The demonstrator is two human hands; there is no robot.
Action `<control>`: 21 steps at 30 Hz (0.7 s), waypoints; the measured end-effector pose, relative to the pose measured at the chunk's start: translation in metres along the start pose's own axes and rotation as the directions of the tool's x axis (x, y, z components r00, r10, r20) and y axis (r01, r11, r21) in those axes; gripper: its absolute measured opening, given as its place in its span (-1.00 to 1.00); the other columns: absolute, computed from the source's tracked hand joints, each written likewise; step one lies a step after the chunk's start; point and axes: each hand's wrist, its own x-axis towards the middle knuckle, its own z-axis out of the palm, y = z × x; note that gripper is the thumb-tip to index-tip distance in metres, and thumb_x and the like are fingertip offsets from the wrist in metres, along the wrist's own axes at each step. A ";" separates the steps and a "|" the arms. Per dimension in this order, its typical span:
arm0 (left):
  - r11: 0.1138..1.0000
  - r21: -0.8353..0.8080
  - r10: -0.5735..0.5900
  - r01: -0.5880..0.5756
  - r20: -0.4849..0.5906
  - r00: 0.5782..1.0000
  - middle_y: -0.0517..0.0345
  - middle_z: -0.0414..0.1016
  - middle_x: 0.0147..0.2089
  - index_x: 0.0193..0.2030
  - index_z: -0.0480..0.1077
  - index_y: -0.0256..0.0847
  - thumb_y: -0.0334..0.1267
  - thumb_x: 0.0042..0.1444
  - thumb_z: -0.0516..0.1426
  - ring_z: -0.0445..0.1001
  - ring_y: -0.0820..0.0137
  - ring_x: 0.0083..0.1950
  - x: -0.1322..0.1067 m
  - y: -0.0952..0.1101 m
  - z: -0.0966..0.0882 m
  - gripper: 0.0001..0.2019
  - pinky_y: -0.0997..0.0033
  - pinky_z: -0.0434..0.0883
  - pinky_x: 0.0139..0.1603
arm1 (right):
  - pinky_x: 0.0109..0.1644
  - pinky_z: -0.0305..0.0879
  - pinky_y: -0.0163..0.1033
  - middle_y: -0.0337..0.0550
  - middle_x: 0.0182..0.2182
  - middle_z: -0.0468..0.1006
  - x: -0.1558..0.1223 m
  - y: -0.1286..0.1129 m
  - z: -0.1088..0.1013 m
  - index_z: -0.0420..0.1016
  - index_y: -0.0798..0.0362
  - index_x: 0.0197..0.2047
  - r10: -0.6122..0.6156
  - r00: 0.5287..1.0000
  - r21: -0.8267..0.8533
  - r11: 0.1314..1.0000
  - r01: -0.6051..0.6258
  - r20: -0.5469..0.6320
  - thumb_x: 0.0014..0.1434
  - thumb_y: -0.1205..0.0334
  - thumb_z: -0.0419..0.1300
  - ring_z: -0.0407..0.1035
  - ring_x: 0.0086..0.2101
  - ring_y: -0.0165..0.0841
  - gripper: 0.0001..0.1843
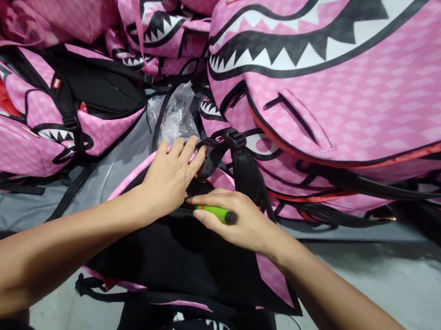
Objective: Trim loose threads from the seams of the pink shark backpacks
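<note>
A backpack point(146, 252) lies across my lap and the bench edge, its black side up and pink trim along its border. Palm down, my left hand point(171, 176) rests on its upper part, with fingers stretched out towards a black strap. My right hand point(241, 221) is closed around a tool with a green handle point(216, 212) and a black end. Its working tip is hidden near the left palm, against the black fabric, so I cannot tell the tool's kind. A black strap buckle point(235, 138) lies just beyond my right hand.
A large pink backpack with a shark-mouth print point(359, 78) lies at the right on other bags. More pink backpacks point(75, 94) are piled at the left and back. A clear plastic bag point(177, 110) lies on the grey bench cover point(115, 149) beyond my left hand.
</note>
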 end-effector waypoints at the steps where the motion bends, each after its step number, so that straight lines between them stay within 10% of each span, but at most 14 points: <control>1: 1.000 -0.006 -0.012 0.012 0.016 1.000 -0.29 0.01 0.50 0.48 -0.02 -0.38 -0.12 0.12 0.23 0.15 -0.07 0.38 0.000 0.000 0.000 -0.13 -0.02 0.23 0.26 | -0.06 0.48 -0.09 -0.11 -0.19 0.69 0.003 -0.001 -0.001 0.64 -0.02 -0.04 0.012 0.999 -0.067 0.998 -0.009 0.041 0.27 0.15 0.17 0.56 -0.19 -0.22 -0.73; 21: 0.992 -0.089 0.095 -0.093 0.020 0.995 -0.33 -0.40 0.57 0.54 -0.34 -0.26 0.04 -0.12 0.40 -0.26 -0.20 0.56 0.022 0.002 0.013 0.28 -0.33 -0.09 0.44 | -0.08 0.46 -0.07 -0.11 -0.21 0.66 -0.010 0.018 -0.005 0.53 -0.01 0.05 -0.086 0.995 -0.190 0.977 0.093 0.042 0.29 0.24 0.14 0.50 -0.21 -0.23 -0.71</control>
